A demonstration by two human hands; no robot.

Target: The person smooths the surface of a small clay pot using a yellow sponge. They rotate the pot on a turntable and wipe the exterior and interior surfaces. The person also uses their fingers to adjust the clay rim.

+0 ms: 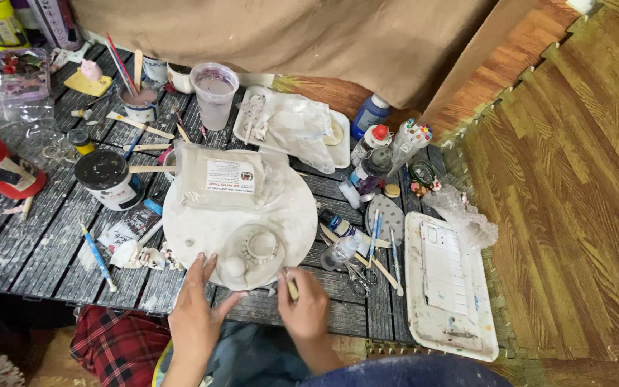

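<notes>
My left hand rests flat with fingers spread on the near edge of a round white work board, just beside a small white clay dish with a beaded ring in its middle. My right hand is closed around a small wooden tool held at the dish's near right edge. A clear bag of white clay with a label lies on the far half of the board.
Dark slatted table crowded with paint jars, cups, brushes and wooden sticks. White tray with plastic behind; white paint palette tray at right; scissors and bottles between. Red plaid cloth below; wooden floor mat on the right.
</notes>
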